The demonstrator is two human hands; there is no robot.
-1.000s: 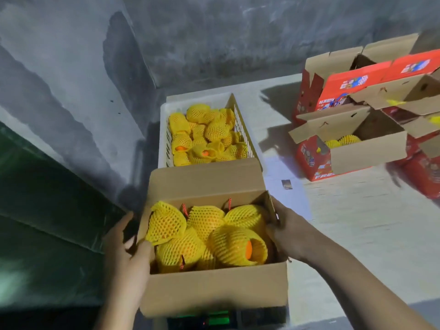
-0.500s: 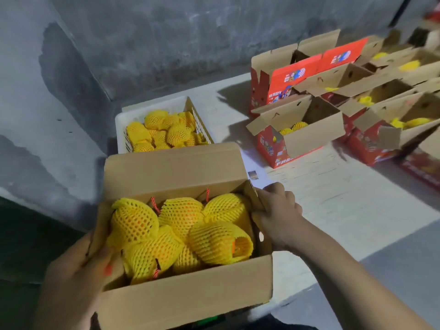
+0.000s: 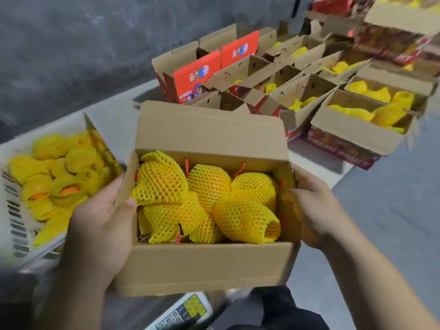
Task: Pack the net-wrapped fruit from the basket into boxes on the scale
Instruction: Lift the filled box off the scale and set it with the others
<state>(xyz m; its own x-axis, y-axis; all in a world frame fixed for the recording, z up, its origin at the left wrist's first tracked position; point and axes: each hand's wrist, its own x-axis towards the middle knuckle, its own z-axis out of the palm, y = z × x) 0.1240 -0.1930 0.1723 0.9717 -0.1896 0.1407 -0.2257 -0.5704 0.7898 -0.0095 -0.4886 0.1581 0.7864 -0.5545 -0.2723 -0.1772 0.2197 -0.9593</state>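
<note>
Both hands, left (image 3: 100, 225) and right (image 3: 314, 210), clamp the full box (image 3: 204, 265) by its ends, seemingly to carry it level above the scale (image 3: 183, 313).

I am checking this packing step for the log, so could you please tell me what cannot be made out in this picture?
Head view only:
- Scale: the held box covers most of it; the bottom edge cuts the rest, and no reading shows.
- Left hand and right hand fingers: hidden behind the box's sides.
- Basket: motion-blurred, cut by the left edge.
- Lower fruit layer: covered by the top fruit.
</note>
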